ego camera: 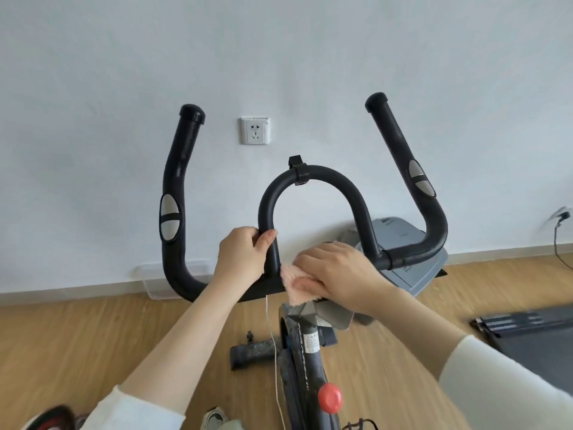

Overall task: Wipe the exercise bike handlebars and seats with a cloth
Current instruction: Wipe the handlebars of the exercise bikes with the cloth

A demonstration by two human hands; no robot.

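Pressing a pink cloth onto the middle of the handlebars, the right hand lies mostly flat over it, fingers curled lightly round the cloth's edge. The left hand is closed round the base of the centre loop, thumb across the front, steadying the bike. The seat is out of view (behind the person, most likely), so only the bars can be judged.

The likeliest slip is patchy coverage: the two outer horns and their silver grip plates sit well apart from the cloth and could be skipped. A thin white cord hangs just below the cloth, and a wide stroke could snag it. Pushing hard sideways could also rock the bike if the left grip loosens.
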